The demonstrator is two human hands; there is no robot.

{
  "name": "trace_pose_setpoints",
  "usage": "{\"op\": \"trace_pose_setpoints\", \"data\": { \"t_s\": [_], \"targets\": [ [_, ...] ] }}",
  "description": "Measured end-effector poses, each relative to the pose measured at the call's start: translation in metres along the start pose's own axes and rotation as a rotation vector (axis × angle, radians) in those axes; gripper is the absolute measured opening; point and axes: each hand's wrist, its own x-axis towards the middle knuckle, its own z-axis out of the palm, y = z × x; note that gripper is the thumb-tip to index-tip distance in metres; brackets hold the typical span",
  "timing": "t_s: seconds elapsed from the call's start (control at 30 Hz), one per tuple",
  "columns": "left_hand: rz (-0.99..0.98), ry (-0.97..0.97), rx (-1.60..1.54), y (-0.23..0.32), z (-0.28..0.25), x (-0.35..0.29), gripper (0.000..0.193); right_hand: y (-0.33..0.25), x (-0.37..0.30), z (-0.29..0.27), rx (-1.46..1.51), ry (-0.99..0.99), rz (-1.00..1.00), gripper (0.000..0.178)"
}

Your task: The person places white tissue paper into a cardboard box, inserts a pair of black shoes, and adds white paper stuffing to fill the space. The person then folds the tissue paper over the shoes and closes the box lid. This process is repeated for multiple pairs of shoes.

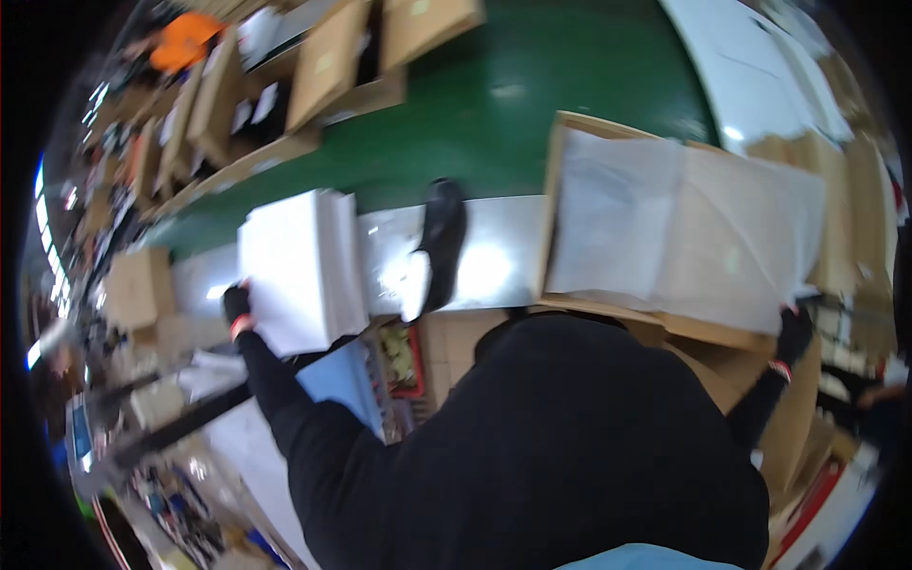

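My left hand (237,306), in a dark glove with bare fingertips, touches the near left edge of a stack of white paper (290,271). Blur hides whether its fingers grip a sheet. Far to the right, my right hand (794,334), gloved alike, is closed at the near right corner of thin white tissue paper (727,242). This paper lies spread over an open cardboard box (553,204) and covers what is inside. Between stack and box, a black shoe (445,242) rests on the shiny metal surface (494,223), with something white at its near end.
Beyond the metal strip runs a green surface (532,66) with several open cartons (328,62) at the far left. A small brown box (138,285) stands left of the stack. Below are a red crate (416,366) and flat cardboard (793,408). Someone in orange (185,40) is far left.
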Motion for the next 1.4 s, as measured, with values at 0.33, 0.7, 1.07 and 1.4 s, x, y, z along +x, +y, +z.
{"op": "trace_pose_setpoints", "data": {
  "t_s": [0.33, 0.7, 1.07, 1.4],
  "targets": [
    [-0.33, 0.241, 0.191, 0.062, -0.039, -0.032, 0.036, 0.022, 0.02, 0.006, -0.017, -0.017, -0.09, 0.038],
    [0.067, 0.221, -0.96, 0.189, -0.162, -0.015, 0.038, 0.012, 0.02, -0.005, -0.031, 0.029, -0.118, 0.035],
    [0.443, -1.112, -2.216, 0.393, -0.093, -0.013, 0.04, 0.004, 0.031, -0.008, 0.012, 0.008, -0.126, 0.034],
    [0.401, -1.683, -2.343, 0.456, -0.131, -0.02, 0.039, 0.037, 0.026, 0.006, 0.162, 0.004, -0.125, 0.029]
  ]
}}
